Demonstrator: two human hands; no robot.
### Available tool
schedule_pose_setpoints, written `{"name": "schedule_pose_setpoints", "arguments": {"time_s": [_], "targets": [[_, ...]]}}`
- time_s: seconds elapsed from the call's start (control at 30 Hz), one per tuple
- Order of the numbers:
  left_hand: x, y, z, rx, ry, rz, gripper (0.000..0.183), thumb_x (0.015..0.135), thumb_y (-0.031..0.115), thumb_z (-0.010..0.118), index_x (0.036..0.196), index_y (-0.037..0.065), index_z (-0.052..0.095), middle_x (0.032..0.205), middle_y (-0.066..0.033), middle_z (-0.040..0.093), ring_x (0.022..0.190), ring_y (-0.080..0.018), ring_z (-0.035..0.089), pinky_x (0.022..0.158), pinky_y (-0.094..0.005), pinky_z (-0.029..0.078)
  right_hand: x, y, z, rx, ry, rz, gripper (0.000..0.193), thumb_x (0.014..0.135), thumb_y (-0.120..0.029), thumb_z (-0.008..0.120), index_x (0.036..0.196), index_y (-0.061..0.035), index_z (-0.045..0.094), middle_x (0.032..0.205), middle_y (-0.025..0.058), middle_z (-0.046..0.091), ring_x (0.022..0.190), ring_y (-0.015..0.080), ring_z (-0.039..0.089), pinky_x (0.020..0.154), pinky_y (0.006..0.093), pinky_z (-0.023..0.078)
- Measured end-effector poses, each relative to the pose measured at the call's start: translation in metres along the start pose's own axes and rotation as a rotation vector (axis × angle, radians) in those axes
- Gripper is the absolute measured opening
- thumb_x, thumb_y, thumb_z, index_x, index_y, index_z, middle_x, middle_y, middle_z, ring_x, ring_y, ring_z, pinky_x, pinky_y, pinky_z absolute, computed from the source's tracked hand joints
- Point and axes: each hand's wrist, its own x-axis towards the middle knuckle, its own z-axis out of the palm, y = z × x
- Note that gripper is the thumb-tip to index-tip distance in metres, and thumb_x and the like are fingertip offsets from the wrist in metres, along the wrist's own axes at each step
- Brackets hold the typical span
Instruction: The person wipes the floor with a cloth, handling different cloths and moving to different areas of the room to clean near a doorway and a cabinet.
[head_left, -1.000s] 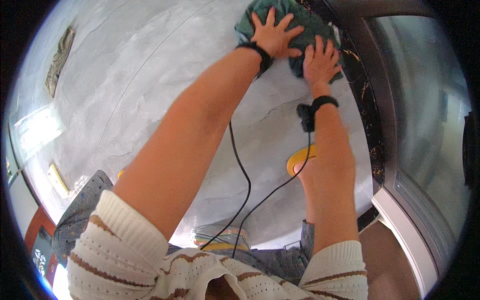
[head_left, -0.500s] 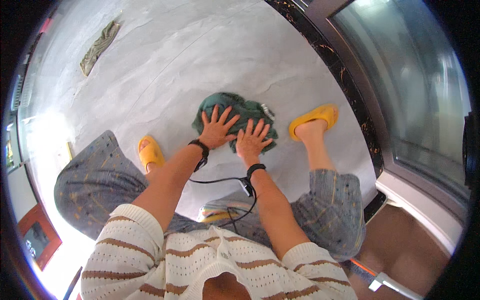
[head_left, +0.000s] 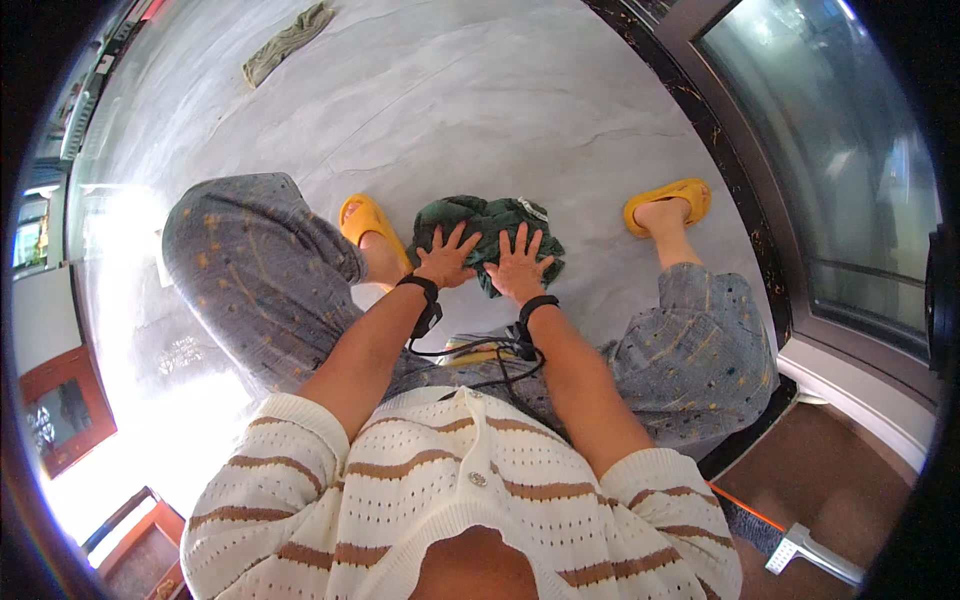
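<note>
Left hand (head_left: 446, 264) and right hand (head_left: 518, 270) both pressed palm-down on the green cloth (head_left: 455, 212), fingers spread wide, nothing gripped. Head view: cloth's been drawn back twd the body! A sec ago it was pushed far out by the blk border strip (head_left: 715, 130), arms at full stretch; ½ sec ago it'd already been brought btwn the feet. Now it's bunched on the grey floor (head_left: 450, 110), just beside the L yellow slipper (head_left: 376, 222), well apart from the R yellow slipper (head_left: 688, 202). Gap to that L one's been narrowed vs ½ sec ago. Hands are kept flat throughout, approx side by side, forearms now held in close. Blk wristbands (head_left: 426, 290) are worn, w/ a blk cable (head_left: 515, 376) looped nearby. Olive rag (head_left: 288, 44) is seen up nr the top edge, higher in view than b4, untouched.
</note>
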Motion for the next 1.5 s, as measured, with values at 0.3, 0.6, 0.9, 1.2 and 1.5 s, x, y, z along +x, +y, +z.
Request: {"name": "schedule_pose_setpoints", "arguments": {"time_s": [0.3, 0.6, 0.9, 1.2, 1.5], "targets": [[0.003, 0.017, -0.008, -0.146, 0.283, -0.083, 0.094, 0.083, 0.036, 0.073, 0.154, 0.040, 0.012, 0.163, -0.0085, -0.008, 0.145, -0.0506, 0.001, 0.095, -0.0781, 0.032, 0.000, 0.013, 0.005, -0.013, 0.117, -0.069, 0.070, 0.096, -0.045, 0.055, 0.154, -0.0312, 0.019, 0.163, 0.0097, 0.003, 0.147, 0.0419, 0.010, 0.104, 0.0734, 0.027], [0.019, 0.006, -0.010, -0.101, 0.091, -0.114, 0.094, 0.084, 0.053, 0.067, 0.155, 0.041, 0.006, 0.160, -0.0110, -0.023, 0.141, -0.0592, -0.008, 0.098, -0.0801, 0.022, 0.000, 0.008, 0.010, 0.042, 0.101, -0.039, 0.069, 0.099, -0.050, 0.046, 0.156, -0.0349, 0.011, 0.164, 0.0049, -0.004, 0.148, 0.0401, 0.001, 0.104, 0.0772, 0.020], [0.050, -0.011, 0.018, 0.224, 0.230, 0.033, 0.076, 0.093, 0.059, 0.049, 0.156, 0.033, 0.016, 0.157, -0.0301, -0.012, 0.133, -0.0712, 0.000, 0.098, -0.0816, 0.013, 0.015, 0.006, 0.048, 0.170, 0.325, -0.002, 0.058, 0.101, -0.045, 0.044, 0.154, -0.0337, 0.023, 0.164, 0.0018, 0.005, 0.149, 0.0372, 0.003, 0.105, 0.0777, 0.015], [0.120, 0.022, -0.034, 0.437, 0.354, 0.455, 0.073, 0.089, 0.058, 0.056, 0.152, 0.036, 0.029, 0.160, -0.0248, 0.000, 0.137, -0.0645, 0.005, 0.100, -0.0799, 0.014, 0.046, 0.020, 0.042, 0.271, 0.563, 0.330, 0.050, 0.099, -0.042, 0.048, 0.147, -0.0310, 0.038, 0.159, 0.0035, 0.023, 0.145, 0.0359, 0.016, 0.101, 0.0753, 0.017], [0.249, 0.160, -0.128, 0.533, 0.479, 0.779, 0.073, 0.085, 0.064, 0.056, 0.150, 0.042, 0.032, 0.162, -0.0178, 0.007, 0.138, -0.0597, 0.014, 0.100, -0.0771, 0.023, 0.132, 0.108, -0.044, 0.253, 0.850, 0.771, 0.048, 0.097, -0.043, 0.049, 0.143, -0.0265, 0.045, 0.158, 0.0127, 0.022, 0.143, 0.0437, 0.015, 0.096, 0.0791, 0.017]]}}
